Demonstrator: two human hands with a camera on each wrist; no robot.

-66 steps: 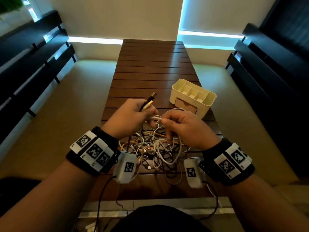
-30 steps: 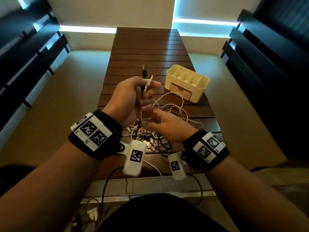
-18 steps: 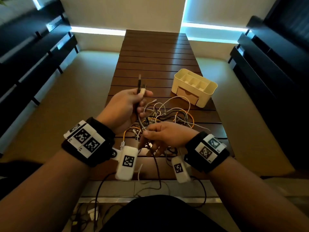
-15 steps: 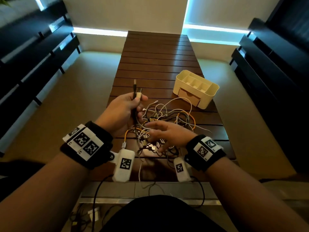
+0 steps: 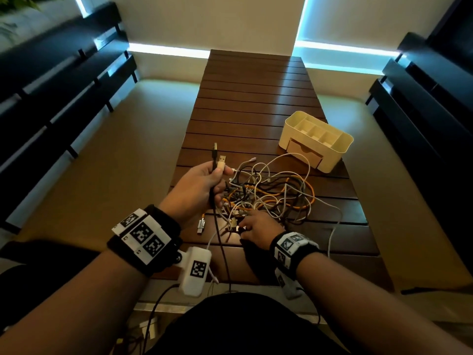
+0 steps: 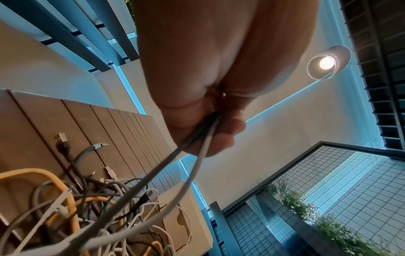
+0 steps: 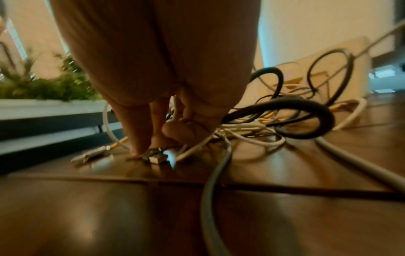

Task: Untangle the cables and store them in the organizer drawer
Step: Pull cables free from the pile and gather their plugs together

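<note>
A tangle of white, grey, black and orange cables (image 5: 271, 196) lies on the slatted wooden table (image 5: 256, 98). My left hand (image 5: 217, 172) is raised at the tangle's left edge and grips two cables, a black USB plug (image 5: 214, 151) and a white USB plug (image 5: 222, 160) sticking up from the fist. The left wrist view shows the fingers (image 6: 221, 138) curled round both cords. My right hand (image 5: 242, 228) is down at the pile's near edge. Its thumb (image 7: 137, 143) and curled fingers pinch a small metal plug (image 7: 154, 155) on the wood. The cream organizer (image 5: 340, 147) stands at the right, its drawer (image 5: 304, 153) closed.
A loose silver plug on an orange cable (image 5: 201, 226) lies left of my right hand. Cable ends trail over the table's near edge. Dark benches (image 5: 51, 98) flank the table on both sides. Bare slats stretch beyond the organizer to the far wall.
My right hand has dropped from above the tangle to its near edge and curled onto a plug on the table. The left hand still holds the two USB ends up.
</note>
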